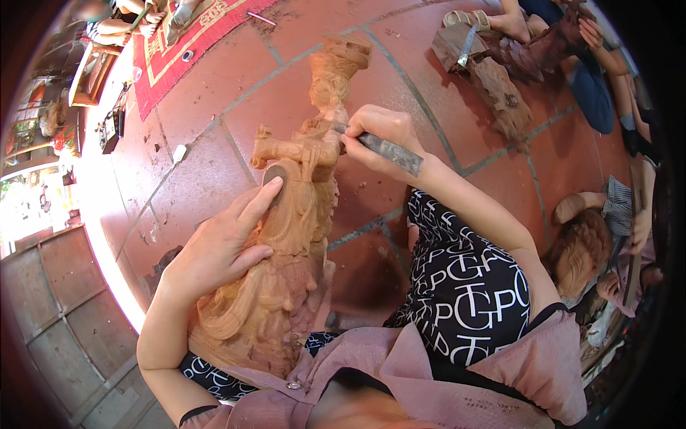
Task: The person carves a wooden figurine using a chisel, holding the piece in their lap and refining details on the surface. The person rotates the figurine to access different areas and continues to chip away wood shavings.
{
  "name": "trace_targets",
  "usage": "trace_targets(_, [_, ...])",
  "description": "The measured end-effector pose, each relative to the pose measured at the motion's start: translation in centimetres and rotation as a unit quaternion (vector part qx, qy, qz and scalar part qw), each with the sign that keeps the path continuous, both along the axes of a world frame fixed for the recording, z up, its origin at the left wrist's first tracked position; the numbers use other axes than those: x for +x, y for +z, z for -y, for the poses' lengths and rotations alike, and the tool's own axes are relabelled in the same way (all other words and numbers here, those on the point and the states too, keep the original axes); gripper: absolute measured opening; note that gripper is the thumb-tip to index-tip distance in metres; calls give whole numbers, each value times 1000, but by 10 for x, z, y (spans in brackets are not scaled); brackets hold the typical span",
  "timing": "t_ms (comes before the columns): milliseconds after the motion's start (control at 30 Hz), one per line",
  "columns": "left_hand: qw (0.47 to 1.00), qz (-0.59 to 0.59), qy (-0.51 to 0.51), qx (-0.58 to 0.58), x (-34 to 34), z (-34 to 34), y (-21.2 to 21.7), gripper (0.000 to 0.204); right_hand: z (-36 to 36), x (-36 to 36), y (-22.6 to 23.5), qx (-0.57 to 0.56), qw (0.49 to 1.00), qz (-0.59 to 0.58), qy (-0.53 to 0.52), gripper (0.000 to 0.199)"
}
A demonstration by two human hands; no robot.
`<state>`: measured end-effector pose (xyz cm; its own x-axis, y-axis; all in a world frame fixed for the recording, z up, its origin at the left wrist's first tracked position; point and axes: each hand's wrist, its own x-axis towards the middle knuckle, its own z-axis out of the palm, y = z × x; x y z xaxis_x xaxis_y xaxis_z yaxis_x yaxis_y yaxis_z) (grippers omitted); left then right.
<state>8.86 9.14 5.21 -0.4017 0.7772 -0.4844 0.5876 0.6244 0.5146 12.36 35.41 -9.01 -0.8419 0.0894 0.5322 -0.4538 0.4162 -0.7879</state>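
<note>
A carved figure of light orange-brown wood point(307, 207) stretches from my lap up the middle of the view, its head end away from me. My left hand point(225, 236) grips its left side, the thumb and a finger lying along the carved folds. Beneath that fingertip shows a dark oval patch point(276, 174). My right hand point(382, 136) is closed around a slim carving tool point(391, 154) with a flat grey back end. Its front end meets the figure near the shoulder, where my fingers partly hide it.
Red floor tiles point(200, 186) surround the figure. A red mat point(171, 64) lies at the far left, near another person's feet. At the far right, another person sits by a dark wood carving point(529, 57) and a rough wood block point(493, 93). A carved wooden piece point(582, 247) is nearer, at the right.
</note>
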Motion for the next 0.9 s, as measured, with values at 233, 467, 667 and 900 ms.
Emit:
trace_targets(233, [1000,-18,1,22,3,0,-2,83,-5,5,4,-32,999,25,8,10])
trace_targets(467, [1000,6,6,1,1,-1,0,83,-4,4,-4,-2,1000,21,11,9])
trace_targets(667, [999,23,19,-13,0,-4,1,83,-2,-8,-2,-13,999,-25,35,10])
trace_targets(900, [1000,10,4,1,0,-2,-2,82,-33,-2,-7,-105,964,244,23,10])
